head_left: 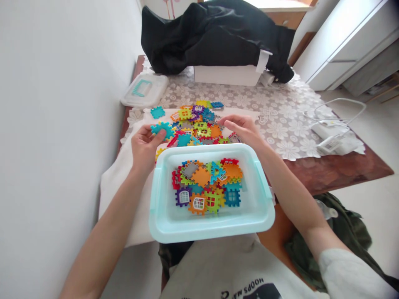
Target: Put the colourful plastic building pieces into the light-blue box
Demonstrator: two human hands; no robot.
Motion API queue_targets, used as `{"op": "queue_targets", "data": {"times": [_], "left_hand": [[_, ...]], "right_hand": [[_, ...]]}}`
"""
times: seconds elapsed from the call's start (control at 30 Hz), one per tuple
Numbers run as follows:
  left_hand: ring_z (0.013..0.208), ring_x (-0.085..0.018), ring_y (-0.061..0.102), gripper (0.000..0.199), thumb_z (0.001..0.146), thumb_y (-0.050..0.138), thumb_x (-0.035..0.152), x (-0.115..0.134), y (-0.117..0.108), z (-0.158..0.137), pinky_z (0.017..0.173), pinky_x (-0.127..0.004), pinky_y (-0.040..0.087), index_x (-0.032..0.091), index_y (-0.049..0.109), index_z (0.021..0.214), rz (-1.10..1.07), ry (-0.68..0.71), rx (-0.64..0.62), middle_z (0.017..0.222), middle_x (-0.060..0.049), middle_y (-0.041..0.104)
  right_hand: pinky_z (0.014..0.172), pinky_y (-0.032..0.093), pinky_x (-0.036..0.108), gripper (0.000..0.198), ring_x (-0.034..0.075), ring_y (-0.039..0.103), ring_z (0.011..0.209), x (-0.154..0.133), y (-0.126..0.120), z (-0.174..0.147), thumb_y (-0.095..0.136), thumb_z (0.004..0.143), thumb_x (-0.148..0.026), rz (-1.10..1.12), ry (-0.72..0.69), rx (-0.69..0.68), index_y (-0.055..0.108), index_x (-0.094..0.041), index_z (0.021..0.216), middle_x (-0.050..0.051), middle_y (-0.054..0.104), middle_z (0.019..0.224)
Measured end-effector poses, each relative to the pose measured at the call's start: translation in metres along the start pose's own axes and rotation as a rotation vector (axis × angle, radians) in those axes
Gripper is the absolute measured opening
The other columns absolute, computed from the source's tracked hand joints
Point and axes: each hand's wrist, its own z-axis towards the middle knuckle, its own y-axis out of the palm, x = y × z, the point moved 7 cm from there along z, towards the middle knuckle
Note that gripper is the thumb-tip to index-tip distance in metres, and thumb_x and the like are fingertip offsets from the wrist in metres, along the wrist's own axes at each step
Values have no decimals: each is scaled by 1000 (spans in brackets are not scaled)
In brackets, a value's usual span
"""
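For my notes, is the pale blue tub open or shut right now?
Open: nothing covers the top of the tub, so the colourful pieces lying inside it are in plain view.

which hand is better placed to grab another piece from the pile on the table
Right, most likely: the right hand is at the edge of the pile, with no piece clearly in its grip, while the left hand holds a teal piece.
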Motion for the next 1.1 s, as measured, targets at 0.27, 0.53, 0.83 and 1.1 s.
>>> {"op": "queue_targets", "data": {"times": [0.27, 0.53, 0.83, 1.1], "left_hand": [[101, -33, 81, 57, 64, 99, 77, 32, -1, -19, 99, -58, 69, 33, 71, 87, -126, -6, -308, 87, -2, 79], [125, -39, 79, 36, 78, 99, 60, 53, 37, -42, 119, -59, 59, 28, 91, 92, 34, 157, -757, 115, -13, 88], [116, -29, 80, 57, 103, 66, 76, 10, 14, -13, 109, -44, 62, 22, 85, 106, 211, 91, -230, 120, -13, 87], [151, -40, 65, 62, 100, 67, 57, -20, 18, 1, 134, -56, 44, 13, 77, 143, 809, 222, -356, 160, -21, 70]], "right_hand": [[135, 40, 67, 76, 41, 49, 162, 43, 17, 3, 74, 98, -72, -580, -62, -29, 67, -27, 159, 15, 55, 173], [134, 42, 64, 54, 43, 52, 155, 40, 30, -2, 78, 100, -52, -718, -73, -105, 76, -25, 146, 15, 63, 164], [129, 46, 64, 54, 42, 54, 148, 39, 32, -3, 67, 106, -47, -780, -120, -122, 74, -23, 153, 16, 68, 154], [126, 50, 65, 51, 42, 59, 137, 41, 28, -1, 83, 94, -52, -745, -67, -89, 82, -31, 141, 13, 68, 148]]}}
